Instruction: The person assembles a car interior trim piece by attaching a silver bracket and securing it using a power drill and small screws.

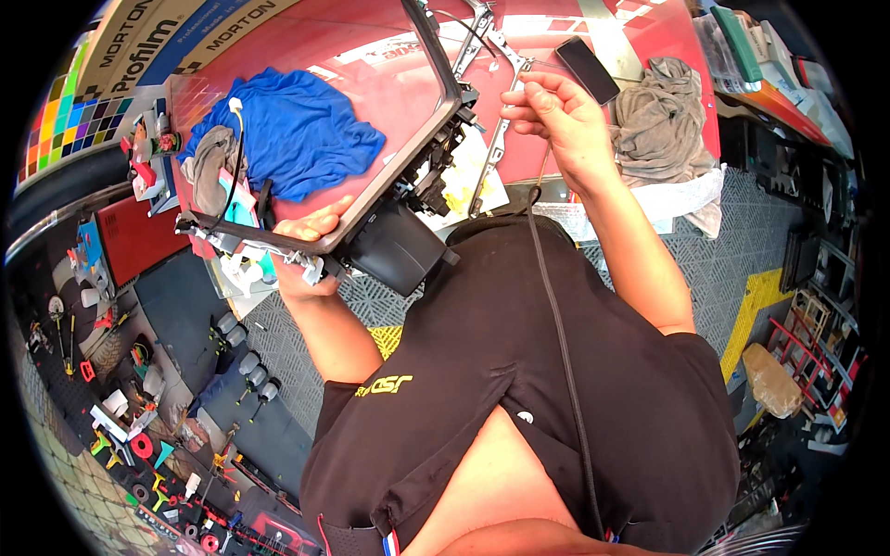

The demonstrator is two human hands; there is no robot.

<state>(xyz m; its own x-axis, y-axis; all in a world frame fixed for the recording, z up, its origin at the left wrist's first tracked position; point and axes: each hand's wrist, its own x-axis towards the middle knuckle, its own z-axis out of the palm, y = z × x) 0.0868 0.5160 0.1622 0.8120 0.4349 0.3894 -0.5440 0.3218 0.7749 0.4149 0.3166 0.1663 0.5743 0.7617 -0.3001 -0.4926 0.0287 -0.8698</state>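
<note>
My left hand (320, 222) grips a large black plastic trim frame (397, 151) at its lower corner, fingers over the top and thumb side below. The frame is tilted, with a dark box-shaped housing (391, 248) and clips along its inner side. A loose wire with a white plug (235, 105) rises from its left end. My right hand (567, 120) is raised over the table, thumb and fingers pinched together beside a long perforated metal strip (495, 153). What the pinch holds, if anything, is too small to make out.
On the red tabletop (394, 97) lie a blue cloth (287, 130), a black phone (587, 70) and a grey-brown rag (658, 120). Long boxes (176, 42) stand at the back left. A dark cord (556, 320) hangs down my front. Tools (148, 445) crowd the lower left.
</note>
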